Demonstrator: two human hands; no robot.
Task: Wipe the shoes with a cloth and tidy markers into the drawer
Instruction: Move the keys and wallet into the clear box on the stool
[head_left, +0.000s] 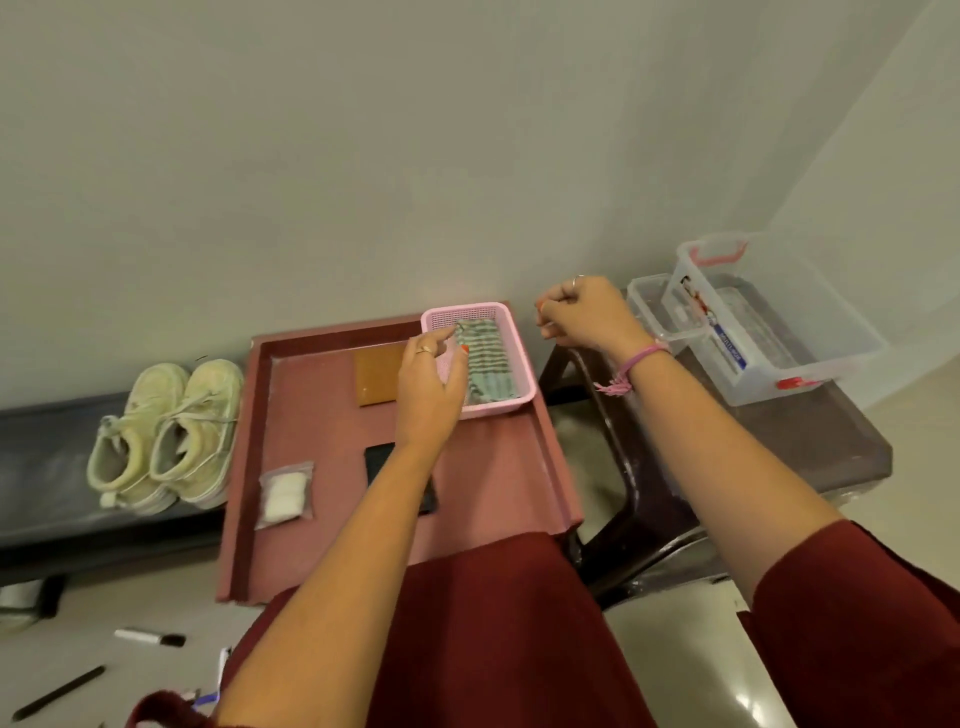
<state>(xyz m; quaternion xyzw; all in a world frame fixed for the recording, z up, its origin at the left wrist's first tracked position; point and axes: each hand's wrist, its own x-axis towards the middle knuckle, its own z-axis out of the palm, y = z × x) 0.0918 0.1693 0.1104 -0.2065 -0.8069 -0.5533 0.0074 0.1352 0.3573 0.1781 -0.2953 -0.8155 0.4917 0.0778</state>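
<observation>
A pair of pale cream shoes (166, 436) stands on a dark bench at the left. A folded grey-green striped cloth (488, 366) lies in a pink basket (519, 343) at the far right corner of a pink tray table (311, 415). My left hand (431, 379) reaches over the basket's left rim, fingertips touching the cloth's edge. My right hand (582, 312) hovers to the right of the basket with fingers curled, holding nothing that I can see. Markers lie on the floor at the lower left: a white one (148, 637), a dark one (57, 693).
On the tray lie a brown tile (376, 379), a black pad (384, 462) partly under my forearm and a small bag of white pads (284, 496). Clear plastic storage boxes (769, 322) sit on a dark stool (779, 441) at the right.
</observation>
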